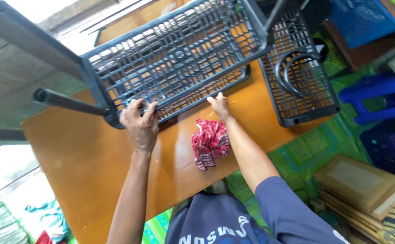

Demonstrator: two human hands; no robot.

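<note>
I look down on an orange-brown wooden table [84,167] that stands on a green patterned floor mat [306,149], with a bright window side at the far left. On the table lies a dark grey plastic rack shelf [179,58] with an open lattice, turned so that its tube legs [66,101] stick out to the left and upward; I think it is laid on its side like this so that the near edge can be reached easily. My left hand [139,126] is closed around the near left corner of this shelf, fingers curled over the rim, which seems to keep the piece steady. My right hand [220,106] is half open and only its fingertips press on the near rim further to the right; it holds nothing. Just near of the shelf, between my two forearms, a crumpled red and white checked cloth [210,143] rests on the table, close to the right wrist but not in the hand. To the right, a second grey lattice panel [303,86] lies flat and partly over the table edge. Further right I see a blue plastic stool [378,97], a blue crate [364,18] at the far side, and stacked wooden frames [360,180] near the right corner.
</note>
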